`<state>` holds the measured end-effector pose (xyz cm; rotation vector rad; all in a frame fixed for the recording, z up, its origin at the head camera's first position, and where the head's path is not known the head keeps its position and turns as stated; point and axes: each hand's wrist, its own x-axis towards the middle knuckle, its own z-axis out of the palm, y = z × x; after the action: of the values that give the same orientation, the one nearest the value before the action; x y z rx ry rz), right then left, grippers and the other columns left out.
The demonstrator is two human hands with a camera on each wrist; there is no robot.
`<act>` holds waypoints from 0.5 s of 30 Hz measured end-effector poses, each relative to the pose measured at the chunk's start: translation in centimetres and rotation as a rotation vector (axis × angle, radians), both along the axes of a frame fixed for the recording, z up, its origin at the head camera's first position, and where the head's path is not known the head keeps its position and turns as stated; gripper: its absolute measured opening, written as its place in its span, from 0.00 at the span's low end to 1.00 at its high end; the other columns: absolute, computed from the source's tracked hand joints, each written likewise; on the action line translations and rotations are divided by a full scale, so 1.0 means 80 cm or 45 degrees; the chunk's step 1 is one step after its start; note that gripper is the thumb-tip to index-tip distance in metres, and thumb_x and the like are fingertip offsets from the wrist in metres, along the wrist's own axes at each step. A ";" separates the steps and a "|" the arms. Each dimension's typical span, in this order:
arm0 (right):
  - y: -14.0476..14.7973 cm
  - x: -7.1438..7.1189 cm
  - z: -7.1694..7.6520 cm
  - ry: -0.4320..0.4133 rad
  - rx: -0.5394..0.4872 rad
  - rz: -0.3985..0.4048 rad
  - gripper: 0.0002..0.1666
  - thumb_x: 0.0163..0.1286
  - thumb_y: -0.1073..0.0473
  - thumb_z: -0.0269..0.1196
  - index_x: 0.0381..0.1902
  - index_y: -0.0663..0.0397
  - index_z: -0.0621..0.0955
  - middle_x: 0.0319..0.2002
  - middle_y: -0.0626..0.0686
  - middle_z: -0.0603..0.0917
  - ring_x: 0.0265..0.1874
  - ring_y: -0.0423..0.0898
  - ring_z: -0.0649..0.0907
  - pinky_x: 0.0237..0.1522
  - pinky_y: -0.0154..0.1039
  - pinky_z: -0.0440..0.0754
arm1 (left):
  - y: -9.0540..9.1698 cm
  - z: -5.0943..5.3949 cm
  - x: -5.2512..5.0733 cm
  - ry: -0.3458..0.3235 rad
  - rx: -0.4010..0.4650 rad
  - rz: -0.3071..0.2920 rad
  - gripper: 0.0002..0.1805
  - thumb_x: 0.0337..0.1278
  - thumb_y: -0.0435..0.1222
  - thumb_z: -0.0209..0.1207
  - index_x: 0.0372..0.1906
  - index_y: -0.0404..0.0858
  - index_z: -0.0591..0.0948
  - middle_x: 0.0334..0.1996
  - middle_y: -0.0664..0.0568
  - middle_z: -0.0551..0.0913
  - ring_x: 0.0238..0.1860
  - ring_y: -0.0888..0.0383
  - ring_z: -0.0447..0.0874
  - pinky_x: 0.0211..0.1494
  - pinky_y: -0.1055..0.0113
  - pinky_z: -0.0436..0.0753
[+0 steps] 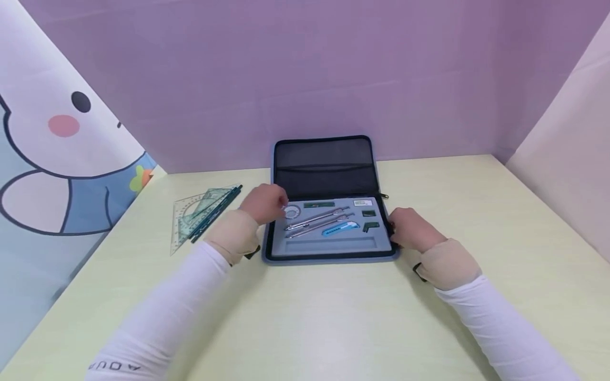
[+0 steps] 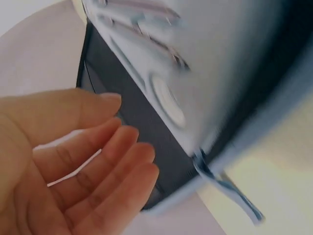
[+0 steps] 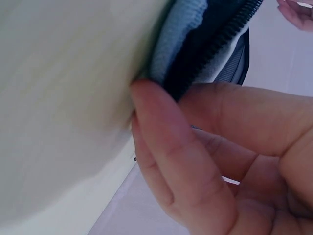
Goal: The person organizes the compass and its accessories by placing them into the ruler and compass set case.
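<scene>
Right wrist: hand (image 3: 205,171) pinches case edge (image 3: 177,41).

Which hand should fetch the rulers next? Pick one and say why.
Left, I'd judge: the left hand looks empty and is near the rulers, while the right hand pinches the case on the side away from them.

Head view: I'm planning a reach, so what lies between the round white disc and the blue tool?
Two silver instruments lie between the round white disc and the blue tool, as the head view shows.
</scene>
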<state>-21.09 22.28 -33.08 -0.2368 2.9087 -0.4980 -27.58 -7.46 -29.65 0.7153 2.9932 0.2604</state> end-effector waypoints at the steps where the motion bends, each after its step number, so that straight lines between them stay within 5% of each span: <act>1: 0.000 0.000 0.000 0.001 -0.005 0.000 0.14 0.54 0.75 0.60 0.41 0.77 0.79 0.31 0.61 0.82 0.26 0.49 0.76 0.33 0.41 0.78 | -0.007 0.001 0.000 0.017 0.005 0.016 0.12 0.50 0.31 0.63 0.41 0.33 0.83 0.36 0.46 0.83 0.36 0.51 0.79 0.44 0.59 0.78; 8: 0.003 0.003 -0.001 0.042 -0.067 0.033 0.09 0.50 0.77 0.58 0.32 0.74 0.81 0.26 0.58 0.81 0.22 0.47 0.76 0.27 0.38 0.76 | -0.052 -0.001 -0.010 0.089 0.049 0.140 0.10 0.46 0.30 0.60 0.37 0.32 0.83 0.34 0.43 0.85 0.34 0.47 0.80 0.40 0.55 0.79; 15: 0.000 0.002 0.001 0.009 -0.067 0.022 0.09 0.51 0.77 0.58 0.32 0.74 0.80 0.25 0.57 0.81 0.21 0.46 0.75 0.25 0.36 0.75 | -0.097 -0.007 -0.022 0.038 0.032 0.252 0.12 0.50 0.30 0.61 0.41 0.29 0.82 0.39 0.39 0.83 0.41 0.42 0.80 0.46 0.52 0.78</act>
<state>-20.96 22.31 -33.00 -0.2709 2.9009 -0.5723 -29.33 -15.25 -30.23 0.4283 3.0966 0.2992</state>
